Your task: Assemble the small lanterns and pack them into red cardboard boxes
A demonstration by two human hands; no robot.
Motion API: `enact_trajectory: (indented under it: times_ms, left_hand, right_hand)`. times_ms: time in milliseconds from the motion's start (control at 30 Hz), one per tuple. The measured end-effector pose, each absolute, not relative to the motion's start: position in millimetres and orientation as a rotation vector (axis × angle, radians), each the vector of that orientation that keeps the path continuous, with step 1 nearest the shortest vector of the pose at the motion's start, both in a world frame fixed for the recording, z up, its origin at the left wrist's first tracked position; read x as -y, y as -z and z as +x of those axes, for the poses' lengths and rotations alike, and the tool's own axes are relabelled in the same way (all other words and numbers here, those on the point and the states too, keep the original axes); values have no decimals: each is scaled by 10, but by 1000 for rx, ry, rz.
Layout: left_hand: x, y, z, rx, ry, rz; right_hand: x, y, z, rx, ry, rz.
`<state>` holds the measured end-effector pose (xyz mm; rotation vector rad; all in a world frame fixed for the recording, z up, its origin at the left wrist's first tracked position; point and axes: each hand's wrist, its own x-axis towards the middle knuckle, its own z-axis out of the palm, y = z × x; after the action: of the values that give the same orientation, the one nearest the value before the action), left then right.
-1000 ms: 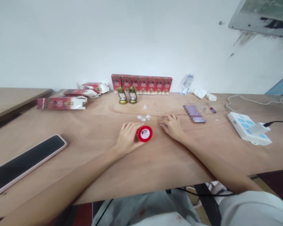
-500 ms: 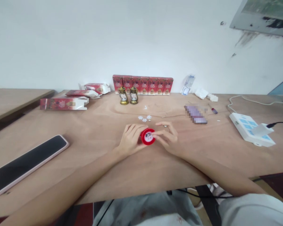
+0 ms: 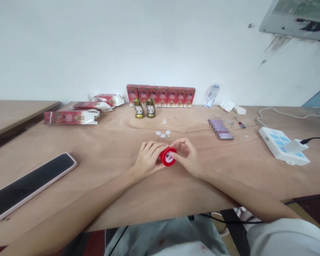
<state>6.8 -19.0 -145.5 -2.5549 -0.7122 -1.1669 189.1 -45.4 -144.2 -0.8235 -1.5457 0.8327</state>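
Observation:
My left hand (image 3: 149, 158) is closed around a round red object (image 3: 163, 160) from its left side. The end of this object faces me: a thick red rim around a white disc with a small dark and pinkish patch. My right hand (image 3: 188, 156) grips it from the right, thumb pressed on the disc and curled fingers at the far side of the rim. The body of the object is mostly hidden by my left fingers. Just beyond my hands lie several small white paper-like bits (image 3: 163, 136). Two small gold lanterns (image 3: 139, 108) stand farther back.
A row of red boxes (image 3: 162, 96) stands against the wall. Opened red boxes (image 3: 69, 117) lie at back left, a phone (image 3: 32, 186) at left. To the right are a purple flat item (image 3: 221, 129), a screwdriver-like tool (image 3: 241, 124) and a power strip (image 3: 274, 142).
My right fingers have moved from reaching into the red rim to wrapping its far side, with the thumb now on the disc. My left hand keeps its hold.

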Motion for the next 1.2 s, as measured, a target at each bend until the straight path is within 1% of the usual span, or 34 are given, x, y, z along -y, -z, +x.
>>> enact_trajectory:
  times_ms: [167,267,367,500,567,700,967,1067,1200]
  left_hand:
    - [198,1444,77,692,1186,-2502]
    - [200,1446,79,705,1179,-2507]
    - [169,1471,55,768,1191,-2523]
    - [57,1520,-20,948,1294,-2470]
    - [-15,1539,-62,1033,1351,-2413]
    - [-125,1557,-126,1126,1438,-2324]
    - [-138,1563,-136,1114,1354,-2307]
    - [-132,1558,-136,1125,1327,-2315]
    - [-126,1552,-137,1114,1317,-2347]
  right_hand:
    - [439,1466,1880,1474,-969,-769]
    - [382,1523,1919,1460,-951,-739]
    - [247,1601,2019,1493,-739,-848]
    - [-25,1685,2175,1702,-264,-1149]
    - [-162,1705,2203,1864,-67,-1227]
    - [-391,1699,2123,2090,133,-1260]
    - [-679,1661,1958,2122,216,-1428]
    - [-650,1682,1998,2050,187,-1318]
    - [-483,1657,2020,1849,102,-1048]
